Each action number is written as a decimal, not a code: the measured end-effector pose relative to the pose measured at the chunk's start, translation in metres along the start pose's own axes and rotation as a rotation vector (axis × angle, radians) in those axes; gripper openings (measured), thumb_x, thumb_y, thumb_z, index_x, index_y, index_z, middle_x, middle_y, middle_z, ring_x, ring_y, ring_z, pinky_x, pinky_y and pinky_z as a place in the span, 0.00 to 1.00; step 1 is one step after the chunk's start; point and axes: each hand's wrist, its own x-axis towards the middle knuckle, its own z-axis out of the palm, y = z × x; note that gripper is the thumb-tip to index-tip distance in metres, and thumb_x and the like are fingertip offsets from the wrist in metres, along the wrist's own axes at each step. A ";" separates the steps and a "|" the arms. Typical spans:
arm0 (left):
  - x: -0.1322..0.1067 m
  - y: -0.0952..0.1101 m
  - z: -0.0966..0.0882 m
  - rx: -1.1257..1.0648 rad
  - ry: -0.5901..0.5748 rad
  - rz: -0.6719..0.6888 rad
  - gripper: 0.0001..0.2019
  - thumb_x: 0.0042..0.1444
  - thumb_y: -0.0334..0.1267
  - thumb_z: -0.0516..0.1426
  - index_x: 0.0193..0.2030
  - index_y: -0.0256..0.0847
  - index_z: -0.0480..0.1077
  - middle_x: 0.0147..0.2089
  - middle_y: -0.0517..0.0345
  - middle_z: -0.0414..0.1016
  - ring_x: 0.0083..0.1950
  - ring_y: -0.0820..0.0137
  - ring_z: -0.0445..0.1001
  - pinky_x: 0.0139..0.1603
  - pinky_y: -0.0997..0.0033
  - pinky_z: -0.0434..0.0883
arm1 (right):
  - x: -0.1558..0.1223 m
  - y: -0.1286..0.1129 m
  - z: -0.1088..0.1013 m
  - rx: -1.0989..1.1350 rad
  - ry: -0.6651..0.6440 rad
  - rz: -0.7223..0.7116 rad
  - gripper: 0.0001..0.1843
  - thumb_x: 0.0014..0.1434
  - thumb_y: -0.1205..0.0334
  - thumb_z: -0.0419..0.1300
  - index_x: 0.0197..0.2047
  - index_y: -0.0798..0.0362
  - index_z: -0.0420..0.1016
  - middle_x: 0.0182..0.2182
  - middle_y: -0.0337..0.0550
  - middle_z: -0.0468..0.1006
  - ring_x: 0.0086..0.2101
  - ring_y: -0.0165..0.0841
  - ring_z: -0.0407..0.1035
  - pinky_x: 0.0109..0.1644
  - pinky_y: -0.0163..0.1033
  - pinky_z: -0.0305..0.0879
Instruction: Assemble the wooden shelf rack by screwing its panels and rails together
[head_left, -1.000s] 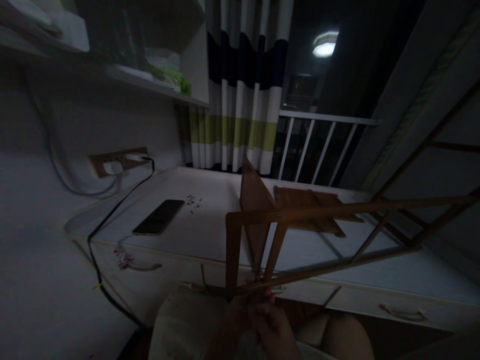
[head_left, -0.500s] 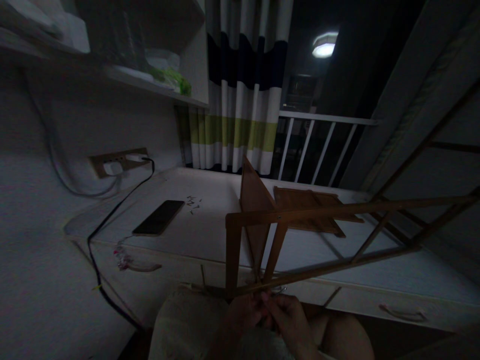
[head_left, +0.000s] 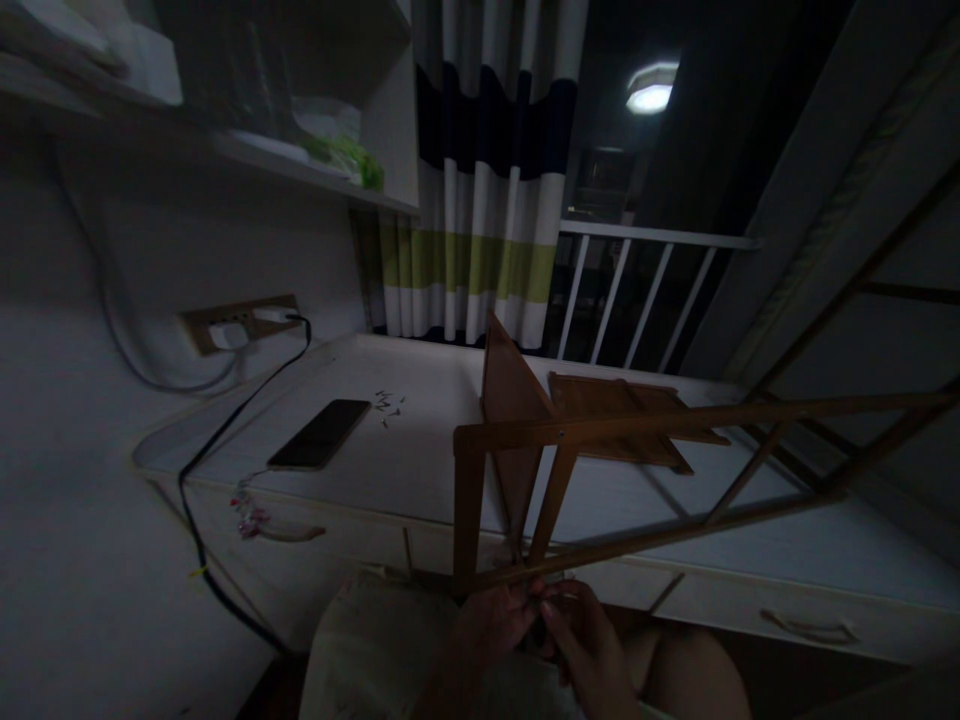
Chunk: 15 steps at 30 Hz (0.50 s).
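Note:
A brown wooden frame (head_left: 600, 425) of slats reaches from my lap across the white desk (head_left: 420, 460) to the right. Both hands meet at its lower rail near the bottom edge of the view. My left hand (head_left: 491, 625) has its fingers curled and pinched under the rail. My right hand (head_left: 589, 640) is closed too, its fingertips pressed against the left hand's. What they pinch is too small and dark to name. A loose wooden panel (head_left: 619, 415) lies flat on the desk behind the frame.
A black phone (head_left: 319, 435) and several small screws (head_left: 388, 405) lie on the desk's left part. A black cable (head_left: 225, 430) runs from a wall socket (head_left: 232, 325) down the desk front. Shelves hang above left; a striped curtain (head_left: 480, 180) and white railing stand behind.
My right hand has shifted right and come up beside the left one at the lower rail. The frame has stayed where it was.

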 end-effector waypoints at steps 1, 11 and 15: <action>0.000 -0.002 0.001 -0.012 0.019 0.033 0.13 0.56 0.36 0.50 0.46 0.49 0.69 0.48 0.56 0.73 0.50 0.65 0.69 0.52 0.66 0.66 | -0.001 0.003 0.000 -0.024 -0.006 -0.014 0.26 0.49 0.40 0.55 0.40 0.54 0.65 0.15 0.34 0.67 0.16 0.26 0.59 0.14 0.27 0.49; 0.003 -0.004 0.005 -0.243 0.062 -0.005 0.11 0.55 0.44 0.52 0.38 0.49 0.74 0.39 0.55 0.77 0.43 0.62 0.73 0.47 0.67 0.67 | -0.017 0.023 -0.010 -0.630 0.060 -0.189 0.26 0.61 0.51 0.38 0.58 0.52 0.57 0.29 0.45 0.78 0.26 0.35 0.73 0.28 0.34 0.67; 0.002 -0.003 0.004 -0.308 0.034 -0.100 0.11 0.53 0.44 0.52 0.38 0.47 0.74 0.36 0.51 0.76 0.41 0.58 0.73 0.46 0.59 0.66 | -0.023 0.028 -0.006 -0.997 -0.001 -0.141 0.24 0.60 0.62 0.41 0.59 0.49 0.58 0.22 0.43 0.77 0.22 0.39 0.73 0.23 0.37 0.66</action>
